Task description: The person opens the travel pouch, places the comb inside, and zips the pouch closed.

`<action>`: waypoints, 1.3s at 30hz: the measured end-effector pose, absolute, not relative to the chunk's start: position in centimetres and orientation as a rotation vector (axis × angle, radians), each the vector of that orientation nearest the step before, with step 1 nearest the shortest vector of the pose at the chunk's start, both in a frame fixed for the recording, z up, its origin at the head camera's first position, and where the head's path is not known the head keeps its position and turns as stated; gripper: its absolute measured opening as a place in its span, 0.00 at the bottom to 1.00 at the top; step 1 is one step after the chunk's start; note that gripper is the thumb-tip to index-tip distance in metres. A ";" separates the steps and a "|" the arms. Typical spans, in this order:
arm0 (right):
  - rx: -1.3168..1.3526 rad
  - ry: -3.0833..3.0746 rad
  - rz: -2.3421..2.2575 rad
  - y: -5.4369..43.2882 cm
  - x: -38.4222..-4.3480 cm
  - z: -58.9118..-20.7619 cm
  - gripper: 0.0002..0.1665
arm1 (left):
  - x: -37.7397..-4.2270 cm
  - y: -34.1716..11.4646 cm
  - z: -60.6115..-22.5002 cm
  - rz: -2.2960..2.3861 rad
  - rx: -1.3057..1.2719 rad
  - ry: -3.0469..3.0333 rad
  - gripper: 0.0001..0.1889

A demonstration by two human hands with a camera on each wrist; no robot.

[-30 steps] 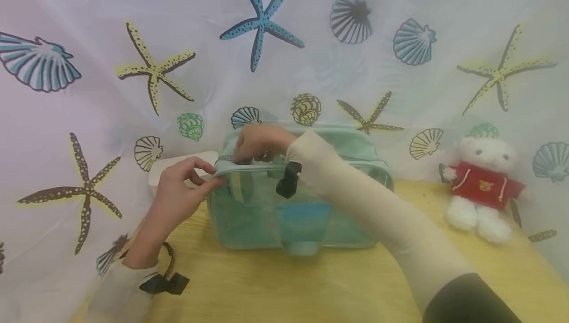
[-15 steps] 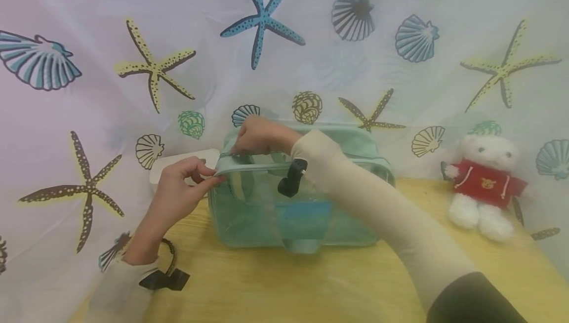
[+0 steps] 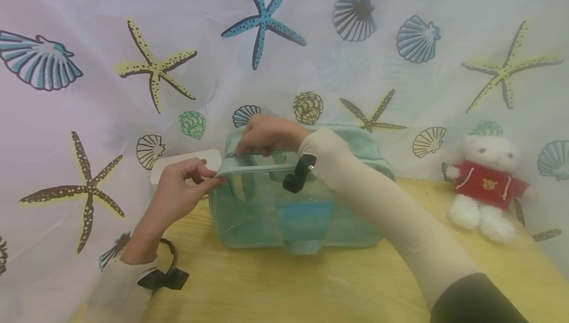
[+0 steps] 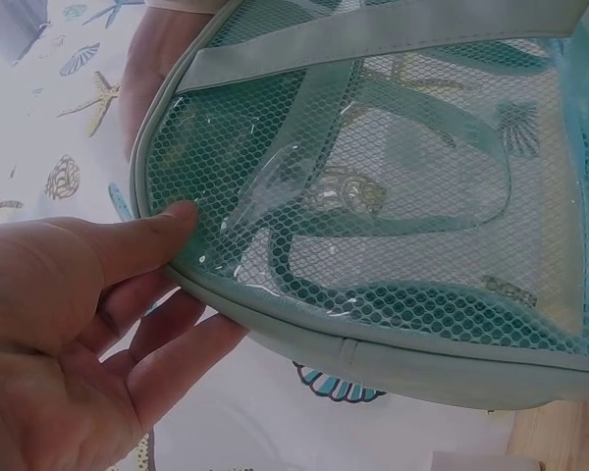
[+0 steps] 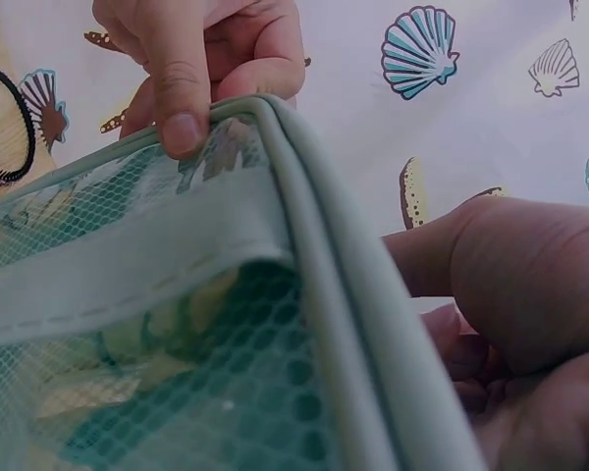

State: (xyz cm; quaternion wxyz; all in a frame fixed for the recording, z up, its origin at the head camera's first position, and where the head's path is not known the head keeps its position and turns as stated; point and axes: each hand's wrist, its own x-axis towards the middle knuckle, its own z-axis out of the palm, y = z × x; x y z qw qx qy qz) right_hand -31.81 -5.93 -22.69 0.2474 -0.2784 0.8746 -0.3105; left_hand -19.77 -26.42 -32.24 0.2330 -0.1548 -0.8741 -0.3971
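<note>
A mint-green see-through bag [image 3: 249, 224] with mesh sides and a front strap stands on the table. My left hand [image 3: 180, 187] pinches its upper left corner; in the left wrist view the thumb [image 4: 167, 231] lies on the mesh side and the fingers are under the piped edge. My right hand [image 3: 268, 135] reaches over the bag's top, its fingertips pinching at the zipper [image 3: 232, 154] near the left end; the zipper pull itself is hidden by the fingers. In the right wrist view, that hand [image 5: 530, 304] is curled behind the piped rim. Something blue [image 3: 306, 212] shows through the front.
A white plush toy in a red hoodie [image 3: 484, 184] sits at the right. Behind the bag's left side lies a white flat object [image 3: 204, 156]. A black toothed headband [image 5: 15, 123] lies at the table's left. A shell-and-starfish curtain [image 3: 275, 81] hangs behind the wooden table [image 3: 284, 288].
My right hand has shifted slightly right and back along the zipper, away from the left corner. The left hand keeps its pinch on the corner, and the bag stays in place.
</note>
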 end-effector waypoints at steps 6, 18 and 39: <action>-0.757 2.372 -0.829 -5.8 -31.9 -22.4 0.24 | -19.9 -26.5 -32.4 -1.054 -0.432 -2.390 0.06; -0.760 2.328 -0.832 -4.6 -32.4 -22.5 0.26 | -20.1 -26.4 -32.7 -1.044 -0.458 -2.334 0.07; -0.819 2.237 -0.892 -2.0 -32.3 -21.6 0.27 | -19.7 -26.7 -33.0 -1.023 -0.462 -2.321 0.10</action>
